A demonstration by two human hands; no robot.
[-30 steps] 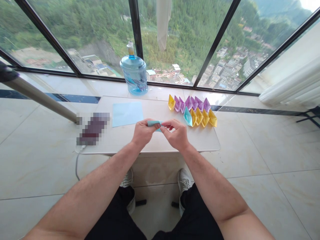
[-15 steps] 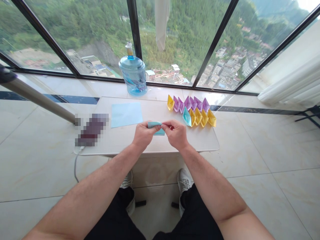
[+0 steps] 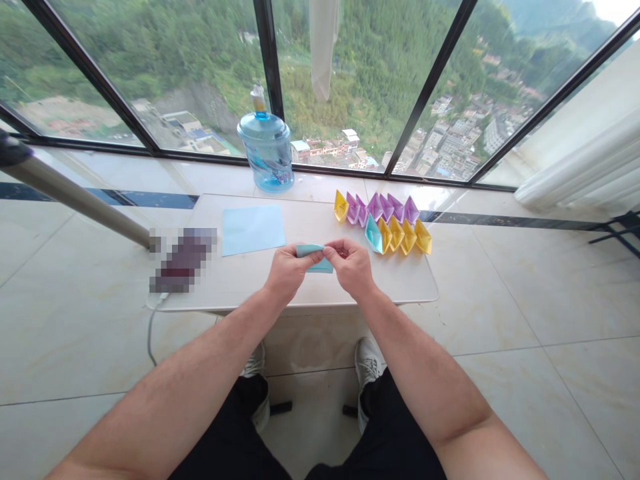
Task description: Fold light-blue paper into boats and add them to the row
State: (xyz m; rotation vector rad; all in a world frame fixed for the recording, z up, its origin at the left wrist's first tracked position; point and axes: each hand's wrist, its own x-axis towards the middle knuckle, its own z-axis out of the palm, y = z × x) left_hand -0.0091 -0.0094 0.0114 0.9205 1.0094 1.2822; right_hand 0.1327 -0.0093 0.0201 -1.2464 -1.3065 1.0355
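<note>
Between my hands is a folded piece of light blue paper [image 3: 320,266], held over the front part of the low white table. My left hand [image 3: 289,270] pinches its left side between thumb and fingers. The fingertips of my right hand [image 3: 351,265] close on its upper right edge, close to my left thumb. Fingers hide part of the folds. To the right sit rows of folded paper boats: a turquoise boat [image 3: 373,234], several yellow boats [image 3: 396,235] and several purple boats [image 3: 389,207]. A flat light blue sheet [image 3: 253,230] lies to the left of my hands.
The white table [image 3: 240,287] stands before the window. A blue water jug [image 3: 266,153] is behind it on the ledge. At the table's left lie a blurred-out dark object [image 3: 184,260] and a cable [image 3: 151,330]. A grey pole [image 3: 85,193] slants in from the left.
The lower part of the folded paper shows slightly farther right and lower between my hands. Both hands keep nearly the same place and grip.
</note>
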